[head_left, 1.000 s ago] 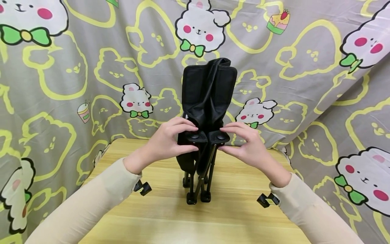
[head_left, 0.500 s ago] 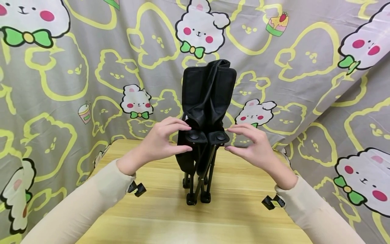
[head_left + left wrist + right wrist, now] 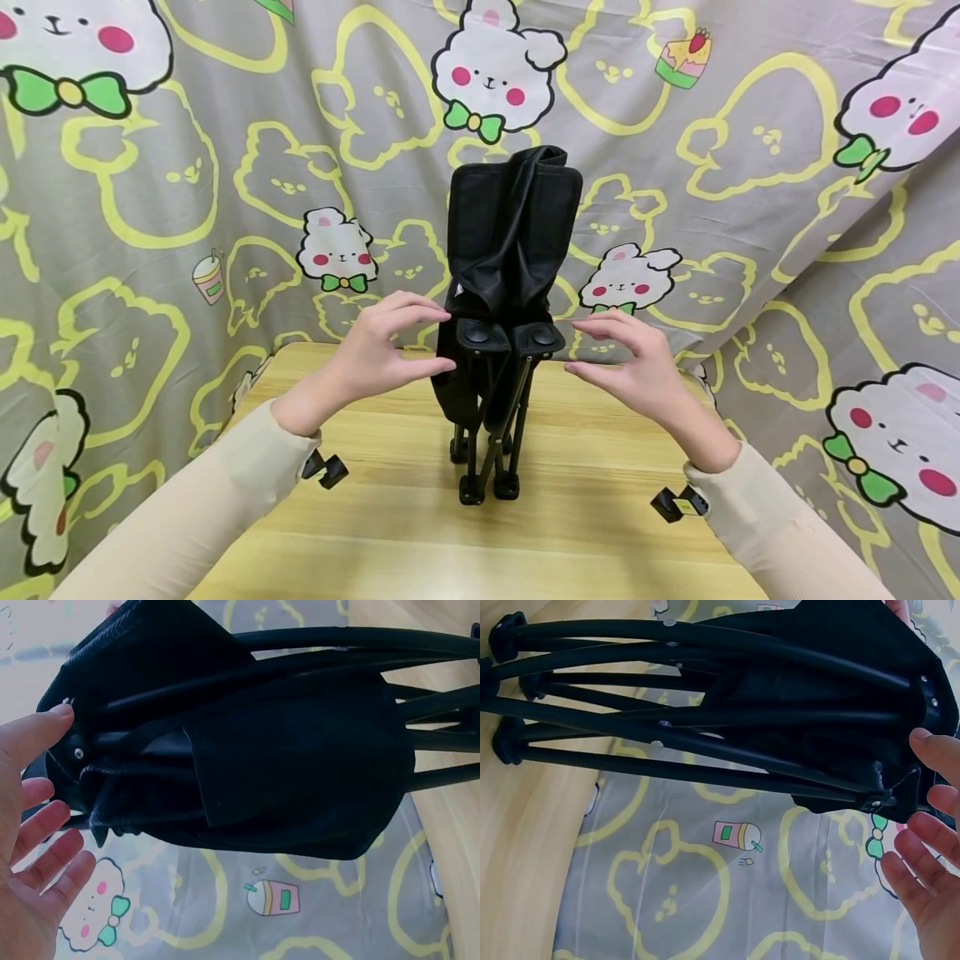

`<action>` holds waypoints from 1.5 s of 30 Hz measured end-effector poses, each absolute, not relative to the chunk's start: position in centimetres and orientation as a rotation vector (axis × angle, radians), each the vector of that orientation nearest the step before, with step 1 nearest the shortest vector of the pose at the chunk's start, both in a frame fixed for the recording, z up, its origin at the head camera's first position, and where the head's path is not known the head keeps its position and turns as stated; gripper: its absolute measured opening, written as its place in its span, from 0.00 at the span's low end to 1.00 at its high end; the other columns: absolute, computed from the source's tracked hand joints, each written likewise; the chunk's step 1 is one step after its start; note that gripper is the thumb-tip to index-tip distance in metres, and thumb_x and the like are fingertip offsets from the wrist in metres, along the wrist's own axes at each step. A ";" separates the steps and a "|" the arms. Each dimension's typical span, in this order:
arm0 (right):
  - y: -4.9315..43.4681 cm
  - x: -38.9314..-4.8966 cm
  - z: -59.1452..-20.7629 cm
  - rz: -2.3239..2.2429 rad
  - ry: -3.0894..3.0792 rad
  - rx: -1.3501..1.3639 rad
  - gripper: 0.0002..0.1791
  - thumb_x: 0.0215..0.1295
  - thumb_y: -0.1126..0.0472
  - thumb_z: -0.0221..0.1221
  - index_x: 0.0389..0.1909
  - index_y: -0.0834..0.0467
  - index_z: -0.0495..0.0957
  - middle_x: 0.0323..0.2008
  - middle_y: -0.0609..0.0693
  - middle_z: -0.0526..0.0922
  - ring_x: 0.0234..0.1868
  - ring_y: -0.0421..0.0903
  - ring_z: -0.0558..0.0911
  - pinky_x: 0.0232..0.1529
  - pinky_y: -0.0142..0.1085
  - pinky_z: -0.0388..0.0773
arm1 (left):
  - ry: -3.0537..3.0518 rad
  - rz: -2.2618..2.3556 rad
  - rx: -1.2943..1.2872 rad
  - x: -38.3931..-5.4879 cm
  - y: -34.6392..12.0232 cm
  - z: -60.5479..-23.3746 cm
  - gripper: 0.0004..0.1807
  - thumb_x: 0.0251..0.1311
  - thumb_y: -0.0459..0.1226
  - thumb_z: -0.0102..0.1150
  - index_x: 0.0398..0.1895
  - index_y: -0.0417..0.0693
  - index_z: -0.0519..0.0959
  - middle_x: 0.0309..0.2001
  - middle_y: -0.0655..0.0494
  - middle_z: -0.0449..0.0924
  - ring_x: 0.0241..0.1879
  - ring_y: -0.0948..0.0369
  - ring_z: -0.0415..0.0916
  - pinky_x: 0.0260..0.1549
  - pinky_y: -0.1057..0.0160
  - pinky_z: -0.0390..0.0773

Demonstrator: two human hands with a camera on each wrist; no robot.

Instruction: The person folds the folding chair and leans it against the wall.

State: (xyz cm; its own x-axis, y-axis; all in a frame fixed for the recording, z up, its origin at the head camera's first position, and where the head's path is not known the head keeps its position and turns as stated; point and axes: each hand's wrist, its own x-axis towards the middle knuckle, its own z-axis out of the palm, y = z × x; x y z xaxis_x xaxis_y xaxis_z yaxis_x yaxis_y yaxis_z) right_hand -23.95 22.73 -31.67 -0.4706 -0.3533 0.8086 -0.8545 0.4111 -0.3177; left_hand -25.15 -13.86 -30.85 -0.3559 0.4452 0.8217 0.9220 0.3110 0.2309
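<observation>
A black folding chair (image 3: 517,242) stands upright and folded on the wooden table, its fabric back on top and its thin legs (image 3: 491,458) bunched together below. Two padded armrest ends (image 3: 480,333) with round snaps face me at mid height. On the chair's left, my left hand (image 3: 382,346) is held with thumb and fingers apart, fingertips right at the fabric's edge. My right hand (image 3: 633,358) has the same spread on the other side, a small gap from the armrest. Both wrist views show fabric and crossed tubes (image 3: 727,724) beside loosely bent fingers, with nothing gripped.
The wooden table (image 3: 360,517) carries the chair near its middle. A grey curtain (image 3: 405,183) printed with white rabbits and yellow outlines hangs close behind and along both sides. Small black devices (image 3: 326,469) sit on the wrists.
Both hands have drawn outward from the armrest ends, the left one to the left and the right one to the right. The chair stays standing in the same place.
</observation>
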 end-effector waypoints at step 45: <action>24.2 -24.1 -37.3 1.017 -2.153 0.879 0.28 0.45 0.75 0.83 0.51 0.61 0.90 0.47 0.57 0.92 0.42 0.43 0.85 0.51 0.21 0.80 | -2.184 -1.011 -1.041 -25.2 -16.5 -37.2 0.26 0.45 0.33 0.89 0.50 0.43 0.89 0.49 0.50 0.90 0.49 0.51 0.86 0.47 0.59 0.85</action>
